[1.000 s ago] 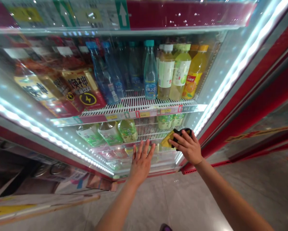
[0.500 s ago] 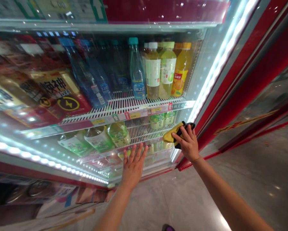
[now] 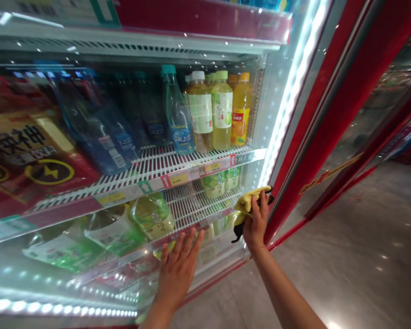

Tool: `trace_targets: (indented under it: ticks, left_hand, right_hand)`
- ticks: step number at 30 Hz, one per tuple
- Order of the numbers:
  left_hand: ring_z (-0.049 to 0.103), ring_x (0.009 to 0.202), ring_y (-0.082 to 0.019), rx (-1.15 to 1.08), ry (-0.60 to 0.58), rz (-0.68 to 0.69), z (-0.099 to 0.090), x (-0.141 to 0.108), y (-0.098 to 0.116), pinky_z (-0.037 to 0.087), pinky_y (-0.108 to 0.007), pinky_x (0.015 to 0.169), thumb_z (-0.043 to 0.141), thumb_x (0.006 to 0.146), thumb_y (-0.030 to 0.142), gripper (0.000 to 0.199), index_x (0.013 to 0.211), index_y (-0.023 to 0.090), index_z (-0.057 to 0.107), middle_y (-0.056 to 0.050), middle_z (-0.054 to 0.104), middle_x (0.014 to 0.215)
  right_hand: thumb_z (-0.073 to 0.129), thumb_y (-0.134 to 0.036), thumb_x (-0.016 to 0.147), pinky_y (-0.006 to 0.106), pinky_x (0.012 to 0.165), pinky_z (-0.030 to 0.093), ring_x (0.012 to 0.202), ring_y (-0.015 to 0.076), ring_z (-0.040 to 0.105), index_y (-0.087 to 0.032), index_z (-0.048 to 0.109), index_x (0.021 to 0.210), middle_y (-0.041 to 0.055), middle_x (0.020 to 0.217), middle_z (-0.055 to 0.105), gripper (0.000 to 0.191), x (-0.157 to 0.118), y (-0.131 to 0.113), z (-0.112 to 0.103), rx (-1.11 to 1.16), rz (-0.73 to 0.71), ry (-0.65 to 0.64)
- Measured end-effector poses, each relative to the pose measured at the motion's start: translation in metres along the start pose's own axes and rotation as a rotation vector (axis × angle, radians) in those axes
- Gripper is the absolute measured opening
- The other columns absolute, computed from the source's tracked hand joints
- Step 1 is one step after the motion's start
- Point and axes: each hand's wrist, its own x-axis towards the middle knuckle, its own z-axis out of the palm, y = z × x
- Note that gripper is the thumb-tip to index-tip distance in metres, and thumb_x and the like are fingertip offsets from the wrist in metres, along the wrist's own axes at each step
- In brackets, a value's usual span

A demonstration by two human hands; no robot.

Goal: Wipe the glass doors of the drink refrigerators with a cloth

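Note:
A yellow and black cloth (image 3: 245, 203) is bunched under my right hand (image 3: 256, 226), beside the lit right edge of a drinks fridge. The fingers press it toward the glass front (image 3: 222, 256) of the fridge, which shows by its reflections. My left hand (image 3: 179, 269) is open, fingers spread, lying flat on or just off the glass in front of the lower shelf. Behind the glass, a wire shelf (image 3: 150, 160) holds a clear blue-capped bottle (image 3: 179, 114), yellow drink bottles (image 3: 222, 109) and an orange drink bottle (image 3: 240, 112).
Large red-labelled bottles (image 3: 34, 151) stand at the left. Green-labelled bottles (image 3: 152, 214) are on the lower shelf. A red door frame (image 3: 315, 119) runs up the right side, next to a light strip (image 3: 287, 100). Grey tiled floor (image 3: 356, 256) lies below.
My view has shifted closer and turned, so the shelves appear larger and further left. The cloth has been bunched and turned under my right hand. My left hand stays spread at the glass.

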Motion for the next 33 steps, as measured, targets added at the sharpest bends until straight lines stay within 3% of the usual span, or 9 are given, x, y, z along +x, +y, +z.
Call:
trace_targets:
  ticks: [3,5,8,14,19,24,29,31,33]
  left_hand:
    - [0.002,0.16,-0.013,0.051,0.065,0.023,0.014,-0.004,-0.005,-0.01,-0.043,0.131,0.06,0.096,0.035,0.072,0.16,0.038,0.028,0.007,0.039,0.163]
    - [0.003,0.16,-0.016,0.093,0.102,0.034,0.023,-0.006,-0.006,-0.008,-0.045,0.132,0.06,0.095,0.037,0.071,0.16,0.036,0.031,0.006,0.037,0.164]
    - [0.005,0.161,-0.019,0.122,0.189,0.061,0.031,-0.005,-0.006,-0.006,-0.049,0.132,0.058,0.095,0.036,0.069,0.159,0.032,0.034,0.004,0.031,0.167]
    - [0.01,0.16,-0.022,0.163,0.311,0.109,0.038,0.003,-0.006,-0.002,-0.05,0.131,0.057,0.096,0.036,0.067,0.159,0.026,0.035,0.0,0.022,0.17]
    - [0.01,0.16,-0.022,0.197,0.374,0.135,0.046,0.007,-0.007,-0.001,-0.05,0.131,0.054,0.098,0.037,0.066,0.159,0.026,0.034,-0.001,0.023,0.17]
    - [0.008,0.161,-0.023,0.256,0.448,0.208,0.051,0.013,-0.011,0.001,-0.051,0.131,0.05,0.1,0.04,0.066,0.161,0.023,0.03,-0.005,0.025,0.17]
    - [0.01,0.16,-0.022,0.261,0.518,0.227,0.052,0.019,-0.012,0.004,-0.049,0.131,0.052,0.1,0.043,0.07,0.163,0.027,0.023,-0.005,0.023,0.17]
    - [0.01,0.16,-0.022,0.256,0.529,0.231,0.053,0.02,-0.011,0.005,-0.048,0.131,0.052,0.101,0.042,0.07,0.163,0.028,0.023,-0.005,0.022,0.171]
    - [0.009,0.16,-0.022,0.246,0.543,0.238,0.054,0.019,-0.012,0.004,-0.049,0.131,0.049,0.102,0.041,0.067,0.162,0.026,0.025,-0.006,0.022,0.171]
  right_hand:
    - [0.036,-0.014,0.099,0.07,0.121,0.024,0.158,0.0337,0.016,-0.025,0.023,0.164,0.0132,0.171,0.019,0.067,-0.01,0.02,0.002,0.015,0.122,0.131]
    - [0.038,-0.015,0.099,0.067,0.122,0.026,0.157,0.0344,0.019,-0.021,0.023,0.164,0.0154,0.17,0.02,0.067,-0.017,0.019,0.006,0.009,0.121,0.132]
    - [0.04,-0.017,0.1,0.067,0.122,0.028,0.156,0.0373,0.023,-0.023,0.03,0.162,0.0146,0.17,0.023,0.064,-0.008,0.011,0.009,0.031,0.011,0.105]
    - [0.049,-0.014,0.099,0.071,0.12,0.028,0.153,0.0359,0.033,-0.034,0.046,0.154,0.0074,0.163,0.041,0.058,0.038,0.031,0.009,0.162,-0.203,0.336]
    - [0.051,-0.024,0.099,0.066,0.117,0.035,0.143,0.0361,0.048,-0.033,0.044,0.155,0.0104,0.153,0.052,0.057,0.044,0.052,0.01,-0.033,-0.326,0.365]
    - [0.064,-0.046,0.092,0.059,0.115,0.039,0.138,0.0378,0.05,-0.027,0.04,0.157,0.0148,0.151,0.051,0.072,0.009,0.072,0.013,-0.132,-0.435,0.289]
    - [0.057,-0.02,0.097,0.05,0.111,0.046,0.138,0.0302,0.051,-0.034,0.048,0.15,0.0094,0.146,0.056,0.056,-0.058,0.07,0.044,-0.027,-0.441,0.386]
    - [0.051,-0.012,0.097,0.05,0.115,0.042,0.143,0.0275,0.047,-0.037,0.052,0.147,0.0058,0.146,0.058,0.056,-0.059,0.055,0.052,0.002,-0.509,0.365]
    - [0.048,-0.01,0.098,0.052,0.121,0.035,0.147,0.0267,0.043,-0.038,0.057,0.142,0.0032,0.146,0.059,0.053,-0.033,0.038,0.051,0.0,-0.541,0.354]
